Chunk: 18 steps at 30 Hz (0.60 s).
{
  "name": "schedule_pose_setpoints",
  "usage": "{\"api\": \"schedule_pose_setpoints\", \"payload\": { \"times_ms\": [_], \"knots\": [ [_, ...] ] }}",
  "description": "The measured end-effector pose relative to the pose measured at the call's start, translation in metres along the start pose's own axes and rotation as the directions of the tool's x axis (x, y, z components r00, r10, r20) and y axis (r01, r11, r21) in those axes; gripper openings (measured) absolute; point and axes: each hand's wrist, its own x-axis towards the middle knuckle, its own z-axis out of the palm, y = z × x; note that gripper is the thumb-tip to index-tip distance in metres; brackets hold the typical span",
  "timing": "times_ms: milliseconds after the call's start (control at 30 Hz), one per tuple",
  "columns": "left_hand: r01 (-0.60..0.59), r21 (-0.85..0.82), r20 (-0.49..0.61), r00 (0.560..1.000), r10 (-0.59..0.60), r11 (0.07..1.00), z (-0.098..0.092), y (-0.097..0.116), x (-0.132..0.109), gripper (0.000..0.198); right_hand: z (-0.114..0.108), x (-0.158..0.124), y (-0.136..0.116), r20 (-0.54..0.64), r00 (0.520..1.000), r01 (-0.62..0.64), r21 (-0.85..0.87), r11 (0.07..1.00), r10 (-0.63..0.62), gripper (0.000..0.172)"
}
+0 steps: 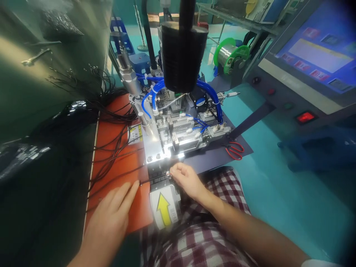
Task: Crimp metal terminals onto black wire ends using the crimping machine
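A thin black cable (154, 179) runs nearly straight between my two hands, in front of a metal bench machine (182, 135). My right hand (186, 180) is closed in a pinch on the cable's end, where small bright wires or tips show at the fingertips. My left hand (112, 211) reaches over an orange mat (141, 211), its fingers close together and the fingertips at the cable. Its thumb is hidden below. Beneath the cable sits a block (165, 207) with a yellow arrow label, next to the machine's front edge.
More black cables (114, 148) lie across the mat's left side. Red-handled pliers or snips (236, 150) rest right of the machine. A black cylinder (182, 55) hangs above. At right stands a control screen (319, 55) with a lit red switch (306, 117); behind, a green wire spool (230, 55).
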Motion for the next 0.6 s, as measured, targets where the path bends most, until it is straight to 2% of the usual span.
{"api": "schedule_pose_setpoints", "payload": {
  "times_ms": [133,300,433,600],
  "knots": [
    [0.060,0.052,-0.009,0.998,-0.060,0.997,-0.004,0.012,-0.004,0.055,-0.013,-0.006,0.009,-0.045,0.999,-0.016,-0.006,1.000,0.015,0.037],
    [0.107,0.067,-0.011,0.994,-0.107,0.992,-0.003,0.013,-0.006,0.049,-0.036,-0.028,0.021,-0.135,0.989,-0.067,-0.031,0.997,0.062,0.037],
    [0.269,-0.099,0.043,0.963,-0.266,0.958,0.002,0.004,0.010,0.047,-0.043,-0.044,0.032,-0.150,0.982,-0.121,-0.031,0.992,0.115,0.039],
    [0.337,-0.172,0.046,0.941,-0.334,0.926,0.011,-0.009,0.034,0.048,-0.041,-0.053,0.043,-0.138,0.980,-0.152,-0.037,0.988,0.145,0.045]
  ]
}}
